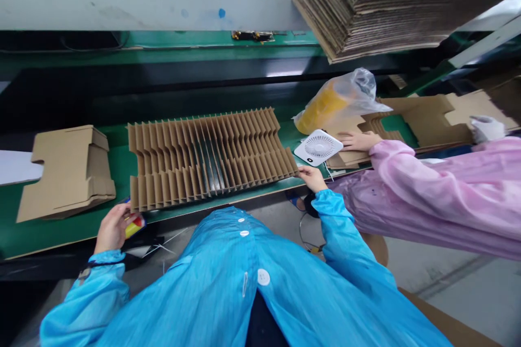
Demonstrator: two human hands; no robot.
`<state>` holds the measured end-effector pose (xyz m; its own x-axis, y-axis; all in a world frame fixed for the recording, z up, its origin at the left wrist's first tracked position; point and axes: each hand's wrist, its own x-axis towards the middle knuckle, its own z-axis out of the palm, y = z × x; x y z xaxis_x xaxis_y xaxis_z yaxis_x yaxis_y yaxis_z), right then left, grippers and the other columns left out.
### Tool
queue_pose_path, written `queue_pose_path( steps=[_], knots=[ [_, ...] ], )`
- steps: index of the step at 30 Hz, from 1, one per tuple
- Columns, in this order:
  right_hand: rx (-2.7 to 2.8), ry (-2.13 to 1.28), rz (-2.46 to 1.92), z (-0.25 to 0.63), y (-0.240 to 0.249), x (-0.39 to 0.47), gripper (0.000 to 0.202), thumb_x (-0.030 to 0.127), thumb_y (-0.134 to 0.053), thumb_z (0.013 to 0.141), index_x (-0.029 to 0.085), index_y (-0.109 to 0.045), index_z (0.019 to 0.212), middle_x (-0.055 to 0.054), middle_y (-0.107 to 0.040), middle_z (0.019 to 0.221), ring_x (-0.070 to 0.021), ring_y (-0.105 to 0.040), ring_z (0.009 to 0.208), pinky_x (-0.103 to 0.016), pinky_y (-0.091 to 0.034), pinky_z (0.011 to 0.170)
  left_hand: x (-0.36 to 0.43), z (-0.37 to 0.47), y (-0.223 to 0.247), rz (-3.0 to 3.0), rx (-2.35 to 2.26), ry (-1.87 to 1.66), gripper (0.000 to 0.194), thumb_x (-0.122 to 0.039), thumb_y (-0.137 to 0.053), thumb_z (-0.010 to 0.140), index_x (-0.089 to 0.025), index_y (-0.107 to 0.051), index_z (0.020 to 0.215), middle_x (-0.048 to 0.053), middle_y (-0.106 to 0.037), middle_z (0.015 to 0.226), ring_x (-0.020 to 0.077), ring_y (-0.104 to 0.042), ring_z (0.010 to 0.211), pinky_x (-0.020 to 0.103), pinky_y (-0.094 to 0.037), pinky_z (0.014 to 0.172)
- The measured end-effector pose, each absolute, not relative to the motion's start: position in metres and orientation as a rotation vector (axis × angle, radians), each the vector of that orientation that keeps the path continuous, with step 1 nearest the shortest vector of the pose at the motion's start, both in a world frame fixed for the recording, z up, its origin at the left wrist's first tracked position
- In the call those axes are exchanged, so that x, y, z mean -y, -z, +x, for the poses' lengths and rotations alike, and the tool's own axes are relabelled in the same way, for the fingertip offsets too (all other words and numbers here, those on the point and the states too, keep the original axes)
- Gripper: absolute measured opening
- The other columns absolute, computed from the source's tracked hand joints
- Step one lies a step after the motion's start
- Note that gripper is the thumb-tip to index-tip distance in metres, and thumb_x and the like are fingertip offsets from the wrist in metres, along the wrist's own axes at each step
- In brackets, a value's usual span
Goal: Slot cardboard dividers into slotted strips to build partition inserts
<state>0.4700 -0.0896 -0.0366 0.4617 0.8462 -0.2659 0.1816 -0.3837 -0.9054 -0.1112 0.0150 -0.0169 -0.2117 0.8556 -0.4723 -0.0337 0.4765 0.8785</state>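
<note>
A long row of folded brown cardboard pieces (179, 184) stands on edge across the green work surface, packed side by side like fins. At the right front corner of the row, my right hand (312, 179) pinches the end piece between thumb and fingers. My left hand (113, 229) is at the left front corner, its fingers curled close to the end piece. A yellow, red and blue object (136, 226) shows right at those left fingers, over the table edge; whether they grip it or the cardboard is hidden.
A folded cardboard box (69, 171) lies at left. White fan (318, 147) and bagged orange item (325, 105) sit to the right. A co-worker's hand (358, 141) in a pink sleeve rests on cardboard there. Stacked cardboard (407, 11) overhangs the shelf (163, 8) above.
</note>
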Motion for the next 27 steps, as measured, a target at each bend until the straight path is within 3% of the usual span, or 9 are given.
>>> queue_pose_path(
  steps=[4, 9, 12, 15, 19, 23, 25, 27],
  knots=[
    [0.848, -1.035, -1.797, 0.477, 0.026, 0.085, 0.021, 0.024, -0.08, 0.049, 0.02, -0.068, 0.065, -0.001, -0.068, 0.062, -0.0221, -0.066, 0.069, -0.043, -0.055, 0.08, -0.012, -0.112, 0.015, 0.713, -1.544, -0.934, 0.022, -0.032, -0.072, 0.052, -0.02, -0.056, 0.061, -0.003, -0.06, 0.073, 0.0178, -0.062, 0.083, 0.032, -0.055, 0.082],
    [0.797, -1.016, -1.729, 0.492, -0.001, 0.049, 0.018, 0.019, -0.074, 0.061, 0.019, -0.068, 0.078, -0.006, -0.073, 0.081, -0.0216, -0.069, 0.086, -0.039, -0.053, 0.088, -0.02, -0.114, 0.01, 0.67, -1.585, -0.86, 0.023, -0.028, -0.071, 0.048, -0.019, -0.056, 0.063, -0.004, -0.062, 0.074, 0.0138, -0.061, 0.073, 0.024, -0.055, 0.072],
    [0.784, -0.987, -1.733, 0.493, -0.012, 0.009, 0.015, 0.015, -0.069, 0.068, 0.019, -0.067, 0.083, -0.006, -0.073, 0.085, -0.0182, -0.068, 0.084, -0.036, -0.054, 0.087, -0.027, -0.115, 0.006, 0.665, -1.615, -0.782, 0.024, -0.029, -0.07, 0.049, -0.02, -0.057, 0.068, -0.004, -0.061, 0.068, 0.0136, -0.06, 0.068, 0.022, -0.054, 0.064],
    [0.761, -0.988, -1.78, 0.488, -0.012, -0.032, 0.02, 0.009, -0.066, 0.068, 0.018, -0.065, 0.086, -0.005, -0.072, 0.083, -0.0156, -0.067, 0.08, -0.032, -0.054, 0.082, -0.027, -0.115, 0.005, 0.65, -1.607, -0.773, 0.028, -0.034, -0.072, 0.053, -0.02, -0.06, 0.073, -0.003, -0.063, 0.072, 0.0153, -0.062, 0.071, 0.023, -0.055, 0.063],
    [0.669, -1.077, -1.891, 0.481, -0.003, -0.067, 0.027, 0.008, -0.064, 0.064, 0.018, -0.063, 0.089, -0.003, -0.07, 0.079, -0.0152, -0.064, 0.071, -0.031, -0.056, 0.07, -0.03, -0.118, 0.007, 0.636, -1.635, -0.738, 0.035, -0.046, -0.069, 0.065, -0.02, -0.065, 0.088, 0.002, -0.069, 0.087, 0.0189, -0.064, 0.087, 0.022, -0.053, 0.064],
    [0.571, -1.233, -2.008, 0.479, 0.003, -0.071, 0.01, 0.018, -0.054, 0.074, 0.016, -0.062, 0.081, -0.006, -0.068, 0.07, -0.0154, -0.061, 0.06, -0.035, -0.055, 0.064, -0.063, -0.116, 0.007, 0.722, -1.602, -0.725, 0.044, -0.049, -0.044, 0.09, -0.019, -0.058, 0.118, 0.01, -0.065, 0.12, 0.0198, -0.059, 0.112, 0.027, -0.05, 0.086],
    [0.559, -1.25, -2.062, 0.475, 0.003, -0.065, 0.013, 0.019, -0.05, 0.078, 0.015, -0.061, 0.075, -0.009, -0.068, 0.069, -0.0161, -0.061, 0.06, -0.037, -0.053, 0.067, -0.087, -0.109, 0.01, 0.754, -1.591, -0.665, 0.051, -0.051, -0.031, 0.096, -0.016, -0.051, 0.128, 0.013, -0.063, 0.122, 0.0197, -0.06, 0.111, 0.03, -0.049, 0.09],
    [0.591, -1.218, -2.106, 0.467, 0.003, -0.055, 0.016, 0.02, -0.049, 0.079, 0.016, -0.062, 0.072, -0.011, -0.069, 0.07, -0.0179, -0.063, 0.065, -0.039, -0.051, 0.071, -0.107, -0.1, 0.017, 0.771, -1.606, -0.547, 0.058, -0.057, -0.031, 0.095, -0.013, -0.051, 0.128, 0.016, -0.067, 0.112, 0.0218, -0.065, 0.1, 0.034, -0.051, 0.086]
  ],
)
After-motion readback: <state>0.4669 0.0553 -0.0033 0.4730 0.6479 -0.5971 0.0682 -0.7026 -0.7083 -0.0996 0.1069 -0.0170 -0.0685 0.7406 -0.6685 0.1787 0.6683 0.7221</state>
